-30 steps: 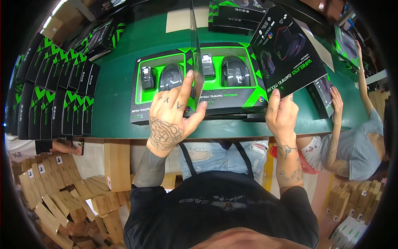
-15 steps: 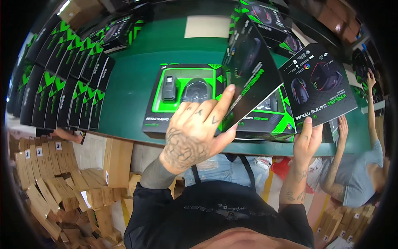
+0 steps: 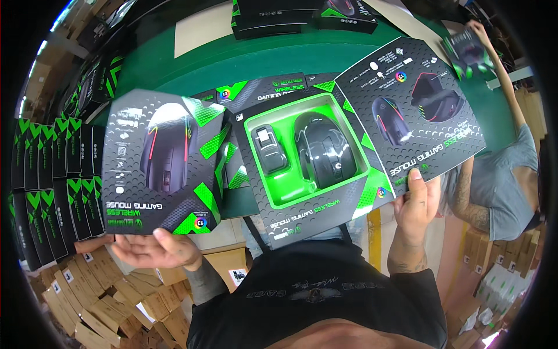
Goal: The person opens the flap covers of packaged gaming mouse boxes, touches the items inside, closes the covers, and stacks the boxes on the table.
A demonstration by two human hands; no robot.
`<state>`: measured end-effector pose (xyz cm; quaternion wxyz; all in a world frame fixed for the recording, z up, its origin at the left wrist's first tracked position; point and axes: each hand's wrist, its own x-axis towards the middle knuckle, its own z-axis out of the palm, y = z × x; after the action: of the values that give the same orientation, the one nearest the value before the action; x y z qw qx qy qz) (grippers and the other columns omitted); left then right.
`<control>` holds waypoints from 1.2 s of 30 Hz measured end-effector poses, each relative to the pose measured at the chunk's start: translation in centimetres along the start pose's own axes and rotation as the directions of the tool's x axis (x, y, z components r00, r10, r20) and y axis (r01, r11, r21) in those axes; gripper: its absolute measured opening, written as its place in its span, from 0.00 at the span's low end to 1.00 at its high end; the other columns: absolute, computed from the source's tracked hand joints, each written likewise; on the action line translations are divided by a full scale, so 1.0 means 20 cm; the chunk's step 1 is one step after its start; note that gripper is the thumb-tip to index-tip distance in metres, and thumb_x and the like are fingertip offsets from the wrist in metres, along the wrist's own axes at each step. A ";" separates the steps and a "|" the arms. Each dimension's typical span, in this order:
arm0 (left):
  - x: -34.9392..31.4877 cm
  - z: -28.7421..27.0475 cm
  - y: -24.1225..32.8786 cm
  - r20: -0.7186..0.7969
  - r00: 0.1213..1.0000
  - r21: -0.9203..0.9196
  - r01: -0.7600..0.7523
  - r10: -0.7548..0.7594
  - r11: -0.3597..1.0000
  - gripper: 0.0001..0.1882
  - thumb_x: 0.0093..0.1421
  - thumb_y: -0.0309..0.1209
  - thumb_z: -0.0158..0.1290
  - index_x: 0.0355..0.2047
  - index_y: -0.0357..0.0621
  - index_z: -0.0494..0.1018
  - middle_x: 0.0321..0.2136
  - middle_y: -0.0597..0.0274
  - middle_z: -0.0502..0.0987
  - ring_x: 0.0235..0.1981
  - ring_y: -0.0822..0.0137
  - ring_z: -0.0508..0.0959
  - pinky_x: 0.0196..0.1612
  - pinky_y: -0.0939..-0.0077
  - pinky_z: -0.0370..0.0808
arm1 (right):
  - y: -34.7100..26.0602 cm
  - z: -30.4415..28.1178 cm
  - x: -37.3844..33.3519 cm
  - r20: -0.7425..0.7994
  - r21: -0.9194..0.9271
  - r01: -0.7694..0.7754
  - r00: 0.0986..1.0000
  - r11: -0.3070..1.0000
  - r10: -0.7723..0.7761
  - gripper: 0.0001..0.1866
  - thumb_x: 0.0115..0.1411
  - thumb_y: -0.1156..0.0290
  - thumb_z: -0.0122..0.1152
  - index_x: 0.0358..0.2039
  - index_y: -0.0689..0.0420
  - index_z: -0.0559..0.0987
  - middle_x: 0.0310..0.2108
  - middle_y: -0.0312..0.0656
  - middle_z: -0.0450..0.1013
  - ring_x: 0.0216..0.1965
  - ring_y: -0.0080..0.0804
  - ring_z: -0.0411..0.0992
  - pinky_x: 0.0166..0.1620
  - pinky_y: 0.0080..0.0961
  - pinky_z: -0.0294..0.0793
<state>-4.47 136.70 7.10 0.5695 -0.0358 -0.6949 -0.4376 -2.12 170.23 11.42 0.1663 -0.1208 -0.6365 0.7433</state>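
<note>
My left hand [image 3: 156, 249] grips the lower edge of a black and green mouse box [image 3: 165, 168], thumb in front. Its face carries a picture of a mouse. On the right, my right hand [image 3: 417, 200] pinches the lower edge of an opened cover flap [image 3: 418, 110], thumb in front. That flap belongs to a second mouse box [image 3: 314, 218], raised toward me. Through its green-rimmed window show a black mouse [image 3: 327, 151] and a small black part [image 3: 270, 150] beside it. My fingers behind both boxes are partly hidden.
Further boxes [image 3: 261, 87] lie behind the held ones on the green table [image 3: 174, 75]. Boxes stand in rows [image 3: 49, 157] at left. Brown cartons [image 3: 99, 296] fill the lower left. A co-worker's arm [image 3: 503, 87] reaches to a box [image 3: 468, 52] at right.
My left hand has gone from the raised flap at the middle to the left, where it now holds a box. The opened box has risen, its window facing me. The view has shifted.
</note>
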 end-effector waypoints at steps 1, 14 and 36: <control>0.02 -0.02 -0.02 0.019 1.000 0.013 -0.004 0.003 1.000 0.33 0.54 0.21 0.45 0.60 0.31 0.47 0.59 0.44 0.54 0.59 0.55 0.58 0.60 0.61 0.59 | -0.02 -0.01 0.00 -0.006 0.052 -0.022 1.000 0.998 0.022 0.15 0.63 0.75 0.42 0.50 0.62 0.64 0.28 0.37 0.70 0.12 0.13 0.56 0.13 0.12 0.53; 0.10 -0.11 -0.14 0.239 0.810 0.095 0.530 -0.536 0.843 0.26 0.58 0.22 0.44 0.57 0.33 0.57 0.56 0.46 0.62 0.56 0.61 0.64 0.59 0.67 0.60 | -0.08 -0.05 -0.09 0.020 0.207 -0.228 0.973 0.951 0.229 0.16 0.61 0.73 0.43 0.49 0.62 0.61 0.32 0.43 0.70 0.14 0.18 0.58 0.14 0.13 0.54; 0.80 -0.03 -0.36 0.067 0.992 0.158 0.093 -0.105 0.983 0.39 0.55 0.30 0.59 0.60 0.30 0.49 0.59 0.48 0.58 0.59 0.60 0.62 0.61 0.68 0.59 | -0.07 0.98 0.44 0.490 -0.304 0.883 0.466 0.356 -0.737 0.25 0.51 0.63 0.63 0.51 0.48 0.72 0.56 0.50 0.63 0.56 0.54 0.62 0.55 0.38 0.65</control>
<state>-13.52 124.63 16.19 0.5218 0.0268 -0.7485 -0.4083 -17.66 156.24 16.22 0.3869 0.2750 -0.8009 0.3650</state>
